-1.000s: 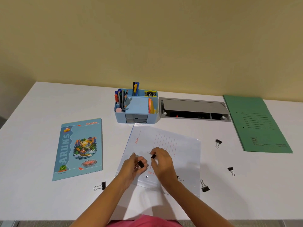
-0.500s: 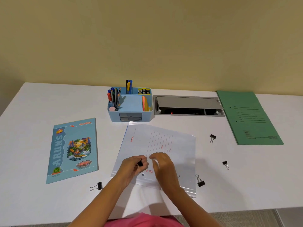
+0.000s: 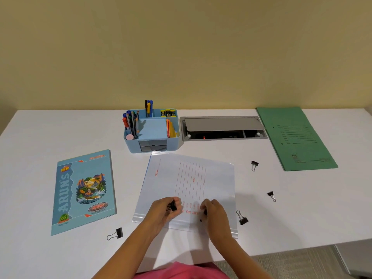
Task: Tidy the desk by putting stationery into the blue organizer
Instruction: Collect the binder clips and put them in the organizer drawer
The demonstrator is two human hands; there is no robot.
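here my left hand (image 3: pixel 164 211) pinches a black binder clip (image 3: pixel 173 206) over the clear folder (image 3: pixel 217 178); right hand (image 3: pixel 215 213) curls nearby, grasp i cannot tell.

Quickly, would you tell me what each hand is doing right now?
Left hand: holds a black binder clip.
Right hand: pinches a small black item, probably another clip.

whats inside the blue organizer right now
The blue organizer holds pens at left and back, orange and yellow sheets at right, small yellow-black items back right. Its front drawers are shut, contents hidden.
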